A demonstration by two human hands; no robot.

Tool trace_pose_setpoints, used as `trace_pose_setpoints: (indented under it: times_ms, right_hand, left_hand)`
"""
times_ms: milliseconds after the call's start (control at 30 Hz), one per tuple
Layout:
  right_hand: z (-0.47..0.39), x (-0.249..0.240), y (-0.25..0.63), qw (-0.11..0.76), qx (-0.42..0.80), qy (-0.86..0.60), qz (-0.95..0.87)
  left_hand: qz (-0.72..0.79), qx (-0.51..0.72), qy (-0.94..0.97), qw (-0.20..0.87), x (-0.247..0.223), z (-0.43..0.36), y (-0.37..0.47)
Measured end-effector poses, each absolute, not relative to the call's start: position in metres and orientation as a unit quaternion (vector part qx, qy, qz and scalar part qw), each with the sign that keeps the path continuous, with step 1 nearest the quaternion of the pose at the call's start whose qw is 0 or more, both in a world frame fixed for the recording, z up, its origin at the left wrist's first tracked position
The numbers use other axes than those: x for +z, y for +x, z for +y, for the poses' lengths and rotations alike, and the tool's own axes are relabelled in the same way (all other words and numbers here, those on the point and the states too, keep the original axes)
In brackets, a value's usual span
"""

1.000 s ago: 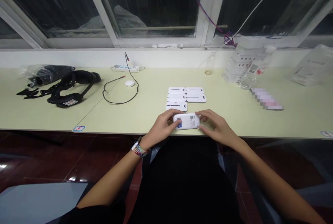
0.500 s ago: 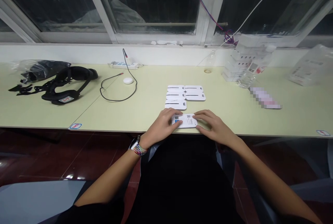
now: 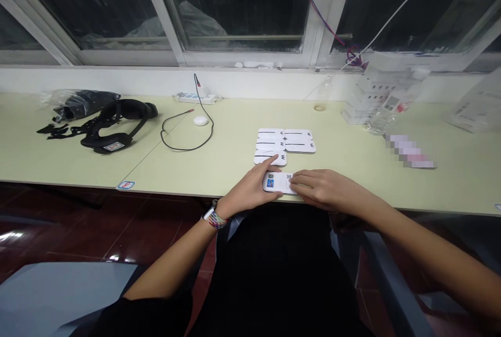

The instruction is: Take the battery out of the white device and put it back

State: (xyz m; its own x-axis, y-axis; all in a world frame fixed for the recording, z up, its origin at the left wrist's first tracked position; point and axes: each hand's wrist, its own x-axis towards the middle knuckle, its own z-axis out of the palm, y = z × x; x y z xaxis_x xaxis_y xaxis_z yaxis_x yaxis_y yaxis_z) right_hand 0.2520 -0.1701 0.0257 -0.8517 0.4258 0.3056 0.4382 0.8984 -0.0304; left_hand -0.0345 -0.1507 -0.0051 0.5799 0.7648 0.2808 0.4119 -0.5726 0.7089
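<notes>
A white card-like packet [image 3: 279, 182] with a blue label lies at the table's front edge. My left hand [image 3: 256, 184] grips its left end between thumb and fingers, one finger stretched toward the cards behind. Over the packet's right end my right hand [image 3: 323, 189] is closed, fingers together, covering that part. Just behind, several white rounded pieces with a black line and a "W" lie in two columns: the left column's front piece [image 3: 270, 158] is near my left fingers, and the right column's front piece [image 3: 300, 146] is farther back.
On the pale green table [image 3: 219, 170], a black headset [image 3: 117, 125] lies left, near a black cable [image 3: 178, 149] and a round white object [image 3: 201, 121]. White boxes [image 3: 362, 98], a clear bottle [image 3: 381, 119] and a pixelated flat item [image 3: 410, 152] are at the right.
My right hand has closed its fingers and moved over the packet's right end. My left hand's finger has stretched forward over the nearest white piece. The view has shifted slightly.
</notes>
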Motion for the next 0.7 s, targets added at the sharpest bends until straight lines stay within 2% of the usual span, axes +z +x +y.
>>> trace_pose_setpoints:
  times_ms: [133, 300, 500, 700]
  right_hand:
    - [-0.167, 0.029, 0.243, 0.123, -0.053, -0.196, -0.972]
    - [-0.168, 0.031, 0.233, 0.057, -0.176, -0.145, -0.972]
    - [-0.169, 0.026, 0.232, 0.062, -0.214, -0.141, -0.965]
    - [-0.166, 0.023, 0.234, 0.032, -0.29, -0.107, -0.95]
  left_hand:
    - [0.332, 0.289, 0.848, 0.293, -0.006, -0.15, -0.036]
    - [0.332, 0.283, 0.861, 0.263, -0.005, -0.149, -0.036]
    - [0.343, 0.282, 0.854, 0.271, -0.003, -0.15, -0.033]
    - [0.353, 0.268, 0.853, 0.276, 0.002, -0.152, -0.03]
